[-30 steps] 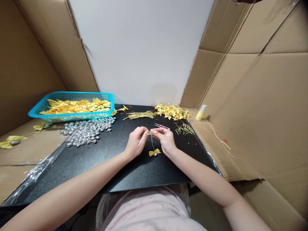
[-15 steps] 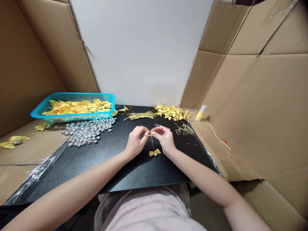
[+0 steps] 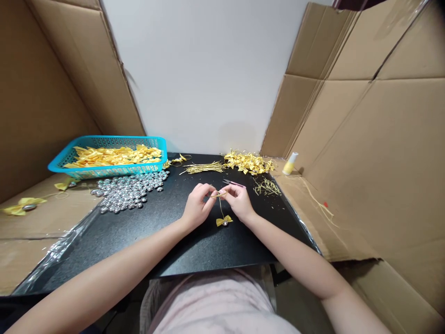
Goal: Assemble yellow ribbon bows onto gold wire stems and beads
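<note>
My left hand (image 3: 196, 206) and my right hand (image 3: 238, 200) meet over the middle of the black mat (image 3: 156, 236). Both pinch a thin gold cord (image 3: 219, 195) stretched between their fingertips. From the cord hangs a small yellow ribbon bow with a silver bell (image 3: 223, 221), resting on the mat just below my hands. Small scissors with a pink handle (image 3: 233, 183) lie just beyond my right hand.
A blue basket (image 3: 104, 169) of yellow ribbon bows stands at the left, with a pile of silver bells (image 3: 128, 189) in front. Gold cords (image 3: 203, 167), finished bows (image 3: 248, 162), cord scraps (image 3: 267, 187) and a yellow thread spool (image 3: 289, 163) lie behind. Cardboard walls enclose both sides.
My fingers have drawn closer together on the cord and the loop between them has tightened. The bow has stayed hanging at the same place.
</note>
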`<state>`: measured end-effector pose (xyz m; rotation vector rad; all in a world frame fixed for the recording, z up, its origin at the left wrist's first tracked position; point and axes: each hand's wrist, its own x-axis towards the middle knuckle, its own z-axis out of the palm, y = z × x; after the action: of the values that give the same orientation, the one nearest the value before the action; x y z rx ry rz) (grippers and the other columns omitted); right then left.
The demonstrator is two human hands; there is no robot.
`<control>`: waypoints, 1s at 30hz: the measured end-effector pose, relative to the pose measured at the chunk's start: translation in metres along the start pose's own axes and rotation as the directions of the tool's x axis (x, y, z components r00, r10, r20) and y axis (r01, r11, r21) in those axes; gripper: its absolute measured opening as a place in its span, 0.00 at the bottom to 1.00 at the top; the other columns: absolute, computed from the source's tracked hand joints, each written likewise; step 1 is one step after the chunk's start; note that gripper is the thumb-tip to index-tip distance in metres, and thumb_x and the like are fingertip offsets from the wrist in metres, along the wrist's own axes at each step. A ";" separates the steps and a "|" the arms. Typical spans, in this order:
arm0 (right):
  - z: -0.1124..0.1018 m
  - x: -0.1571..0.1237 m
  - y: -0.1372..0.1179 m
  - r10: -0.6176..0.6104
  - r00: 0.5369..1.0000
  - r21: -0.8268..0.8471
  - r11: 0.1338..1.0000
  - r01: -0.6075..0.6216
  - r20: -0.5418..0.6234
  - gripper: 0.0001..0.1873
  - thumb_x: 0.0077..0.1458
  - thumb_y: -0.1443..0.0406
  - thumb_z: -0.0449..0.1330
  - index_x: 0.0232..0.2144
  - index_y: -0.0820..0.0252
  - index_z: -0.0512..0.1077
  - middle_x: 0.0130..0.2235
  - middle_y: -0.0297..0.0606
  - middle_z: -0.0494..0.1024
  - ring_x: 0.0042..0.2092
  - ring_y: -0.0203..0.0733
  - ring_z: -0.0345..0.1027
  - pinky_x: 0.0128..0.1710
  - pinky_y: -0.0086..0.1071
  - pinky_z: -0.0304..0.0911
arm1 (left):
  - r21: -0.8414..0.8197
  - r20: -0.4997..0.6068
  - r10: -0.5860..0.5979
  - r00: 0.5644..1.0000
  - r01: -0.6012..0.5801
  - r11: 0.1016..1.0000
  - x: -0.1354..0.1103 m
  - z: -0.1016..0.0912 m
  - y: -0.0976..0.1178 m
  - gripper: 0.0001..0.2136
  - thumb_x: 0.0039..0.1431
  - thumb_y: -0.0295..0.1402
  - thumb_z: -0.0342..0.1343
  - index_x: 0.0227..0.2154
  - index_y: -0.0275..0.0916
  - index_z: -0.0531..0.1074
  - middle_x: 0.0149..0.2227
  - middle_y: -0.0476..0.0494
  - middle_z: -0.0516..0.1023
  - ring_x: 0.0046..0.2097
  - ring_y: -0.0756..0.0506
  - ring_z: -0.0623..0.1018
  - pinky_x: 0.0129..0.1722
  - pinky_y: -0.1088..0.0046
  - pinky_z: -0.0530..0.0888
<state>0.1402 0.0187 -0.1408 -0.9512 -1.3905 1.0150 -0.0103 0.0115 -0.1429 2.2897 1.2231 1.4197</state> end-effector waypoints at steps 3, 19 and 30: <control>-0.007 0.004 -0.002 0.015 0.999 -0.060 0.998 -0.013 0.032 0.08 0.42 0.61 0.63 0.21 0.60 0.72 0.23 0.34 0.75 0.27 0.37 0.67 0.31 0.31 0.63 | 0.024 0.099 -0.044 0.994 0.042 0.999 0.002 -0.003 -0.001 0.10 0.60 0.35 0.48 0.26 0.39 0.68 0.26 0.48 0.71 0.31 0.47 0.68 0.33 0.72 0.65; -0.018 0.007 -0.001 0.233 0.972 -0.169 0.960 -0.225 0.031 0.05 0.40 0.65 0.62 0.20 0.62 0.74 0.26 0.34 0.77 0.30 0.36 0.68 0.35 0.31 0.63 | 0.005 0.611 -0.133 0.781 0.164 0.986 -0.002 -0.006 0.003 0.12 0.50 0.41 0.58 0.22 0.38 0.71 0.22 0.50 0.71 0.25 0.50 0.67 0.25 0.75 0.59; -0.024 0.008 -0.011 0.314 0.946 -0.164 0.941 -0.298 0.084 0.10 0.41 0.62 0.62 0.23 0.63 0.79 0.26 0.36 0.79 0.29 0.35 0.68 0.28 0.27 0.58 | -0.372 0.550 -0.531 0.645 0.758 0.535 0.009 -0.003 -0.008 0.18 0.42 0.46 0.64 0.23 0.35 0.71 0.25 0.46 0.76 0.23 0.53 0.69 0.24 0.78 0.63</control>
<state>0.1640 0.0244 -0.1275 -1.2690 -1.4521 1.2216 -0.0157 0.0221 -0.1396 1.3317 1.1315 0.8285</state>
